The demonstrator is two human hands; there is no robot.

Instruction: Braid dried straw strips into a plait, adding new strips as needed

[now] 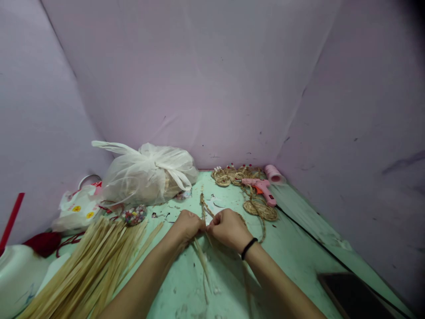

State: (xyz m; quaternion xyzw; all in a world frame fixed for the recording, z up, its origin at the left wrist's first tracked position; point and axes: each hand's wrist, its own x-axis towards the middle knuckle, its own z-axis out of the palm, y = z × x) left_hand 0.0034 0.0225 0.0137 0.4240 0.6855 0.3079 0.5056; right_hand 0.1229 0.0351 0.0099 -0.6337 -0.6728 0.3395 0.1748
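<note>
My left hand [190, 224] and my right hand [229, 227] meet over the middle of the green tabletop, both closed on a thin braided straw cord [203, 204]. The cord runs away from me past the knuckles, and loose straw ends [203, 266] hang from under my hands toward me. A black band circles my right wrist. Beyond and right of that hand, more braided cord [264, 228] trails from a coiled straw piece [260, 210]. How the fingertips pinch the strands is partly hidden.
Left lie a bundle of flat straw strips [83, 270], a tied white plastic bag [149, 177] and a bead packet [134, 215]. A white container [20, 279] stands at the left edge. Right are a pink glue gun [262, 188], its black cable, a pink spool [274, 174] and a dark flat device [355, 294].
</note>
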